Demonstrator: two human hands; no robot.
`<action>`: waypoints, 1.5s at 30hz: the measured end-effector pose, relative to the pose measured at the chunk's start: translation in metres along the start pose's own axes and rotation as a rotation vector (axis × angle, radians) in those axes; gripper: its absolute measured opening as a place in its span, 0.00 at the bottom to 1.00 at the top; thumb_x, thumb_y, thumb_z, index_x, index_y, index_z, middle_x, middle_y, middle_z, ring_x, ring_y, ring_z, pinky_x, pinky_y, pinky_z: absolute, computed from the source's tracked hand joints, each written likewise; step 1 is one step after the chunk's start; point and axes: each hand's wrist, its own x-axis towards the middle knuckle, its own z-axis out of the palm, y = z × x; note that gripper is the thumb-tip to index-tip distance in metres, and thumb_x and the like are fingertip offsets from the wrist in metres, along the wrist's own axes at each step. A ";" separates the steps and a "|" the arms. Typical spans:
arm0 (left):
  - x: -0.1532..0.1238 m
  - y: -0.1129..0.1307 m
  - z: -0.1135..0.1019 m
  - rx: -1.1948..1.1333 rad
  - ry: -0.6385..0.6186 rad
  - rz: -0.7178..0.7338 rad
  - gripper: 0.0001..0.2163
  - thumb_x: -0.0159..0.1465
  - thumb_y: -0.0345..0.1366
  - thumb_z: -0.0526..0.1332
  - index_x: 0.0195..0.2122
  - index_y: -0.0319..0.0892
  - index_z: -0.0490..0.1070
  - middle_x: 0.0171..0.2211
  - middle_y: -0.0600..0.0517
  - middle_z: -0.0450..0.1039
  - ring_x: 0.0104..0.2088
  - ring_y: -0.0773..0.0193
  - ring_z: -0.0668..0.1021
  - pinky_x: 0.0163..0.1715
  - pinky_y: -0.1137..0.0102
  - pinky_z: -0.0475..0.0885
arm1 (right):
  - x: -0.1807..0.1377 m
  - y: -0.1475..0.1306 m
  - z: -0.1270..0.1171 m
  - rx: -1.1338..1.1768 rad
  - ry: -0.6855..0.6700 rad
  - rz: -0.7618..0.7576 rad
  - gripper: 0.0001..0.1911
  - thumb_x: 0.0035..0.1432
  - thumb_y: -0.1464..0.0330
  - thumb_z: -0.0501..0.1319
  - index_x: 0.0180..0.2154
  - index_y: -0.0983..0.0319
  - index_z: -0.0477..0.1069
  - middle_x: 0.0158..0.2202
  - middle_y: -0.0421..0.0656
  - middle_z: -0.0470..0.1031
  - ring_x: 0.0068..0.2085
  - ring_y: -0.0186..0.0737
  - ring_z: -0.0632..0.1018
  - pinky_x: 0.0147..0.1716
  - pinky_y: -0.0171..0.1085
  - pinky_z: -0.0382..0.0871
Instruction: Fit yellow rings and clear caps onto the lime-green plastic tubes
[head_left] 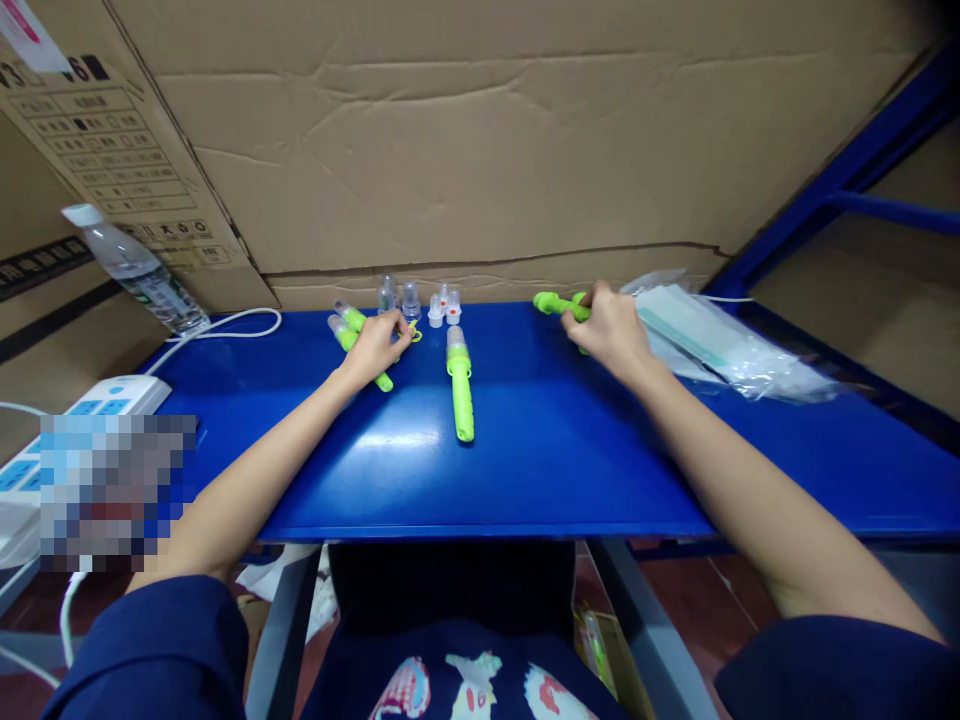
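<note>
My left hand (379, 345) reaches across the blue table (525, 470) and lies over a pair of green pen-like tubes (346, 325), its fingertips pinching a small yellow piece (414, 334). My right hand (609, 325) is closed round another green tube (556, 303) at the back right. One green tube with a clear cap (459, 385) lies alone between my hands. Several small clear and white caps (420, 300) stand in a row at the back edge.
A stack of clear plastic bags (712, 340) lies right of my right hand. A water bottle (135, 268) leans at the back left by a white cable (225, 325) and a power strip (90, 410). Cardboard walls (480, 150) close the back.
</note>
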 end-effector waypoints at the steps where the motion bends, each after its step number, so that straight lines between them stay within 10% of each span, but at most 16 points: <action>1: -0.001 0.001 -0.001 0.035 -0.014 -0.020 0.06 0.67 0.35 0.59 0.33 0.43 0.68 0.35 0.48 0.80 0.37 0.57 0.81 0.44 0.64 0.72 | -0.002 -0.001 0.001 -0.037 -0.011 0.009 0.21 0.64 0.60 0.58 0.51 0.69 0.70 0.42 0.63 0.78 0.44 0.62 0.79 0.39 0.48 0.69; 11: -0.012 0.018 0.000 0.216 -0.094 -0.027 0.09 0.70 0.35 0.54 0.42 0.40 0.73 0.51 0.41 0.80 0.55 0.48 0.78 0.61 0.49 0.61 | -0.008 -0.001 0.013 -0.377 -0.165 -0.027 0.20 0.63 0.63 0.56 0.48 0.71 0.74 0.41 0.62 0.78 0.43 0.57 0.77 0.40 0.46 0.64; 20: -0.003 0.049 0.013 0.211 -0.447 0.417 0.29 0.62 0.20 0.50 0.63 0.44 0.67 0.74 0.42 0.54 0.72 0.51 0.62 0.60 0.52 0.65 | -0.012 -0.009 0.011 -0.045 -0.063 -0.123 0.19 0.65 0.54 0.58 0.34 0.63 0.75 0.35 0.58 0.77 0.41 0.59 0.78 0.41 0.50 0.68; 27: 0.014 0.056 0.013 0.273 -0.470 0.501 0.19 0.67 0.26 0.55 0.57 0.45 0.73 0.58 0.42 0.75 0.62 0.50 0.73 0.57 0.56 0.62 | -0.043 -0.051 0.011 0.297 -0.538 -0.319 0.37 0.67 0.39 0.46 0.24 0.59 0.70 0.26 0.49 0.78 0.31 0.48 0.79 0.33 0.41 0.67; 35: 0.002 0.047 0.003 0.327 -0.469 0.412 0.17 0.71 0.41 0.58 0.59 0.40 0.69 0.53 0.40 0.77 0.54 0.47 0.78 0.56 0.55 0.64 | -0.032 -0.039 -0.002 0.429 -0.924 -0.319 0.35 0.57 0.34 0.53 0.31 0.60 0.68 0.25 0.44 0.75 0.23 0.38 0.73 0.25 0.37 0.64; 45: -0.013 0.041 -0.007 0.036 -0.410 0.277 0.22 0.75 0.45 0.45 0.58 0.38 0.69 0.46 0.41 0.80 0.44 0.52 0.82 0.45 0.62 0.73 | -0.025 -0.032 -0.006 0.387 -0.255 -0.702 0.19 0.63 0.53 0.58 0.44 0.60 0.75 0.44 0.52 0.78 0.45 0.53 0.76 0.45 0.45 0.68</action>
